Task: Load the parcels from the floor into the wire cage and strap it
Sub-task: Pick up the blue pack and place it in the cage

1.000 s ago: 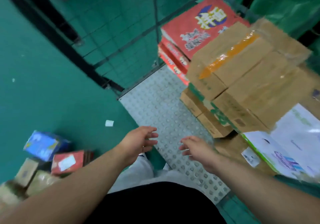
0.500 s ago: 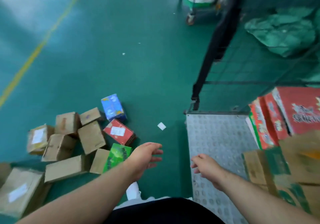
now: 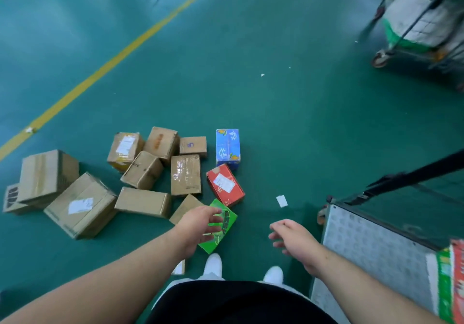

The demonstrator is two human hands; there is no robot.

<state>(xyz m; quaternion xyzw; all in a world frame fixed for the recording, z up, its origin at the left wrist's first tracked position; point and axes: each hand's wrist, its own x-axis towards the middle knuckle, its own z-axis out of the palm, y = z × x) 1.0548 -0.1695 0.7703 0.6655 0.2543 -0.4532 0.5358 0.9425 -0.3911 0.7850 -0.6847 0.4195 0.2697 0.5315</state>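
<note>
Turned from wire cage (image 3: 371,243) to parcels (image 3: 185,174) on the floor (image 3: 276,128), the left hand (image 3: 198,225) and right hand (image 3: 293,238) are held empty, fingers loose and apart — the green box (image 3: 213,244) is probably to be gripped next.

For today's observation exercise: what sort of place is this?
Probably a parcel depot or warehouse: labelled cardboard parcels lie scattered on a green floor with a yellow lane line, beside a wheeled wire cage.

Place: a parcel depot or warehouse.
Floor: green painted floor (image 3: 276,135) — yellow line (image 3: 125,51) across it.
Goods: taped cardboard parcels (image 3: 185,174) lying loose.
Carts: a loaded wheeled trolley (image 3: 379,58).
</note>
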